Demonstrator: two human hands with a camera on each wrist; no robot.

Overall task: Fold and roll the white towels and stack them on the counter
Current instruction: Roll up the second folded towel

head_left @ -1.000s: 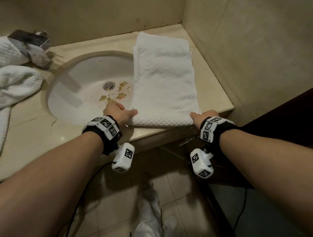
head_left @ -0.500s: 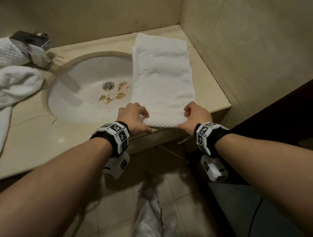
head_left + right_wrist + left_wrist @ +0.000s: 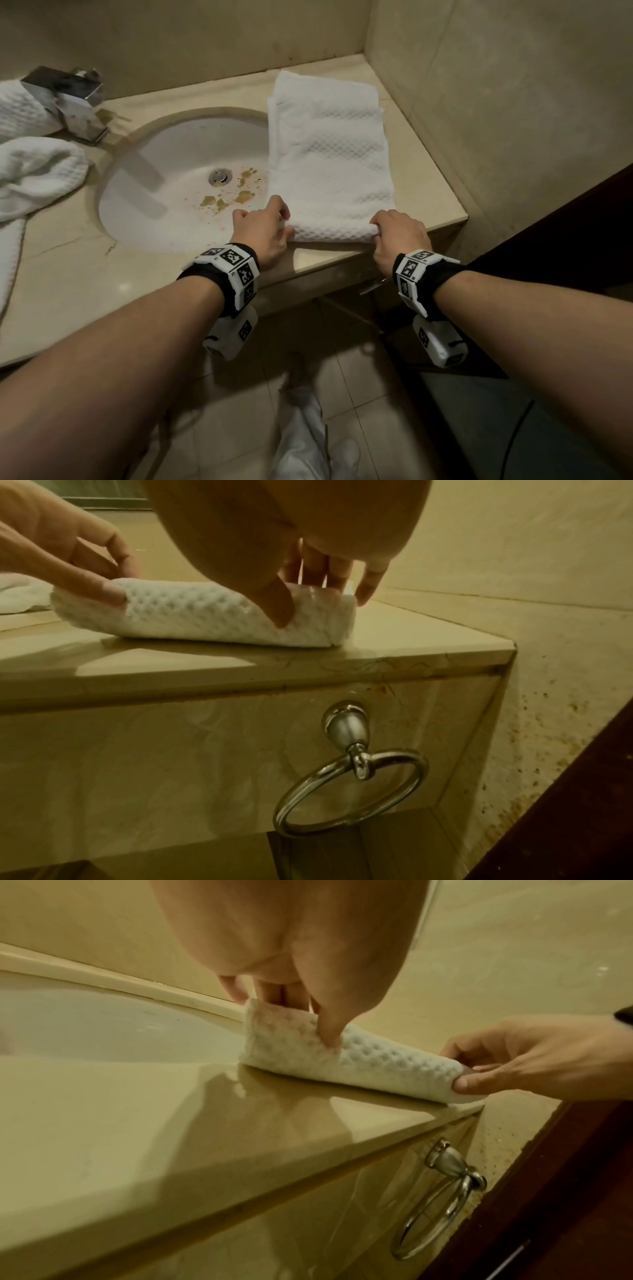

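A white waffle-weave towel (image 3: 329,164) lies folded into a long strip on the beige counter (image 3: 431,192), right of the sink. Its near end is turned over into a small roll (image 3: 332,231) (image 3: 346,1058) (image 3: 205,615). My left hand (image 3: 263,229) (image 3: 308,1010) grips the roll's left end, thumb on the near side and fingers behind. My right hand (image 3: 397,233) (image 3: 308,588) grips the right end the same way. Both hands sit close to the counter's front edge.
The oval sink (image 3: 178,192), stained near its drain, lies left of the towel. A chrome tap (image 3: 68,102) and more white towels (image 3: 34,171) are at the far left. Tiled wall closes the right side. A chrome towel ring (image 3: 349,785) hangs below the counter.
Both hands left the towel's near corners, curled over its near end and turned it into a first roll, which has moved a little away from the counter's edge.
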